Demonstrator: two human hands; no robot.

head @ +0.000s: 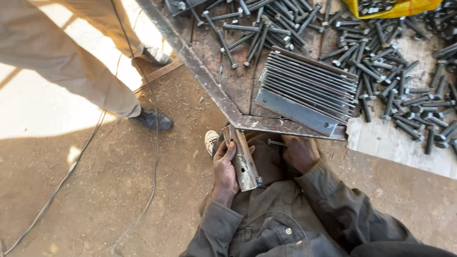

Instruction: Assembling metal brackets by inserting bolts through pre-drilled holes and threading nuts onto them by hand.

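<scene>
A short grey metal tube with side holes (243, 162) is being gripped by the left hand (224, 167), fingers wrapped around it, over the lap just below the corner of the rusty steel desk (209, 85). A dark steel bolt (276, 142) is being held in the closed right hand (300, 153), just under the desk edge. A stack of flat grey metal strips (307, 90) is lying on the desk among scattered long bolts (381, 71). Another person's tan-trousered legs (71, 52) are being seen on the dirt floor (95, 190).

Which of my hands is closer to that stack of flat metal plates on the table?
Right. The right hand holds a bolt just below the table edge under the plates; the left hand grips a metal tube farther left.
</scene>
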